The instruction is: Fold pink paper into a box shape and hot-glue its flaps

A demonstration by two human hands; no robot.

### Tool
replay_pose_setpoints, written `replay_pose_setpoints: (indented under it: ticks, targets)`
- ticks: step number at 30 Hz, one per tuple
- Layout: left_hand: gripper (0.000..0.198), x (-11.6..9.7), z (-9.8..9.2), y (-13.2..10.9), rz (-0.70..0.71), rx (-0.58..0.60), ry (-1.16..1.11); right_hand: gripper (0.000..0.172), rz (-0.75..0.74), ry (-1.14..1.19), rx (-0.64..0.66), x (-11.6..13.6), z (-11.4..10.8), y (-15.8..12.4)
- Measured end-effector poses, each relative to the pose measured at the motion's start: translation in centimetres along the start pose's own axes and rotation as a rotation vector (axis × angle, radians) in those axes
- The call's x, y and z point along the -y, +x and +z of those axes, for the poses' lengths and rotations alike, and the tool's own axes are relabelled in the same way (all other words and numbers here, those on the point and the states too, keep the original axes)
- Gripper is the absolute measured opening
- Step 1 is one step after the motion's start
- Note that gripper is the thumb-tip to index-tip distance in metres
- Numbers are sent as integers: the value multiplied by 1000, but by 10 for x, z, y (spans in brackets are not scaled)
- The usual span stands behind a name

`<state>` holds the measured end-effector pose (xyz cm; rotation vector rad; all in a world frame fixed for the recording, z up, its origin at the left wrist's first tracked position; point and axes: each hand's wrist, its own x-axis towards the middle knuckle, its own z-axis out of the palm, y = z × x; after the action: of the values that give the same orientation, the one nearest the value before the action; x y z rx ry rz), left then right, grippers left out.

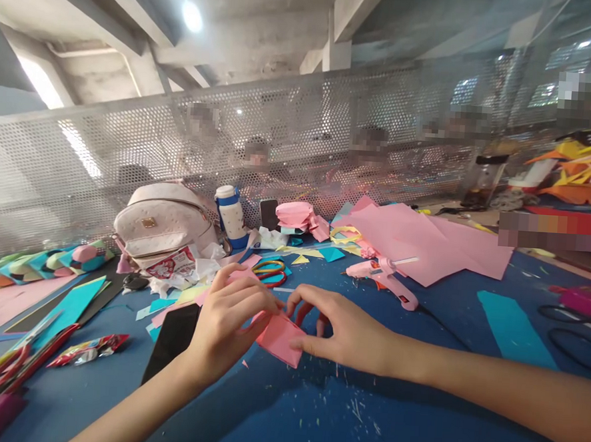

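Between my two hands is a small folded piece of pink paper (282, 340), held just over the blue tabletop. My left hand (232, 317) pinches its upper left edge, with the fingertips together. On the right side, my right hand (339, 324) grips the paper with a curled index finger on top and the thumb at its lower right edge. A black phone (172, 337) lies partly behind my left wrist. Scissors with coloured handles (271, 273) rest just beyond the hands, and a pink glue gun (385, 278) lies to the right with its cord trailing.
Large pink sheets (424, 242) cover the back right. A white backpack (168, 220) and a bottle (231, 217) stand at the back left before a perforated metal screen (291, 127). Red scissors (27, 358) and a snack wrapper (89, 350) lie left; a blue strip (516, 331) lies right.
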<state>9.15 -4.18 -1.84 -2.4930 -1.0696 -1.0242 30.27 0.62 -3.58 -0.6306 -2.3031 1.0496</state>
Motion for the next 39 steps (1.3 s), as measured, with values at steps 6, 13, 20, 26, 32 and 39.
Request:
replay_pose_setpoints:
  ticks: [6,13,20,26,32,39]
  targets:
    - [11,0,6,-5,46,-36,169,22,63,183,-52,-20,5,8]
    - [16,1,-3,-3,5,105,143,19,40,199,-147,-25,7,10]
    - [20,7,-5,-4,-25,104,61,18,59,333,-176,-28,11,13]
    - [21,1,-4,-4,-23,106,44,15,65,373,-208,-29,12,14]
    - [18,-2,-3,-2,-44,79,45,11,46,377,-229,-31,12,14]
    - [12,-3,-7,1,-54,116,114,11,33,396,-241,-31,13,14]
